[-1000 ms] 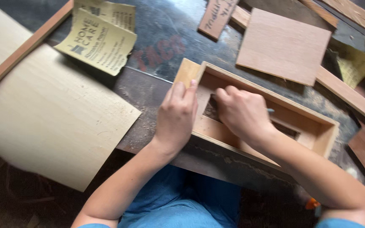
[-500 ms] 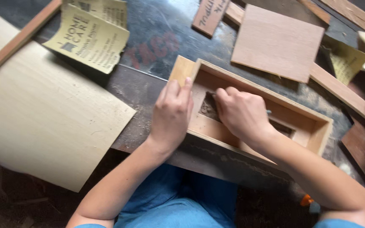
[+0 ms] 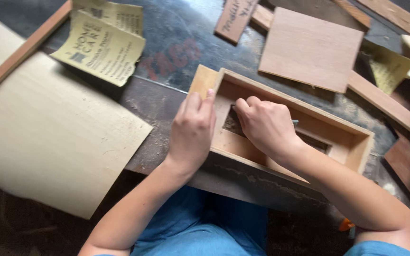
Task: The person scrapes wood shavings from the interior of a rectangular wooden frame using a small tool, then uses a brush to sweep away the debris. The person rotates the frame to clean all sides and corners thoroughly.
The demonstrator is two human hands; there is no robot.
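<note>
The left hand [image 3: 193, 128] grips the near end wall of the shallow wooden box [image 3: 342, 142], steadying it. The right hand [image 3: 264, 125], curled inside the box, presses something small and mostly hidden against the floor; what it holds is unclear. Short, even strokes with the box pinned firmly would serve best. Beyond the hands lie a square plywood panel [image 3: 309, 47] and yellow paper sheets [image 3: 98, 47]; a pale veneer sheet [image 3: 48, 137] lies left, nothing obstructing.

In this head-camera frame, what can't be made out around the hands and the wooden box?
- Head view: whatever the right hand grips inside the wooden box; its curled fingers cover it.
- The box's left end wall, partly under the left hand.
- The pale sheet, cut off by the left edge.
</note>
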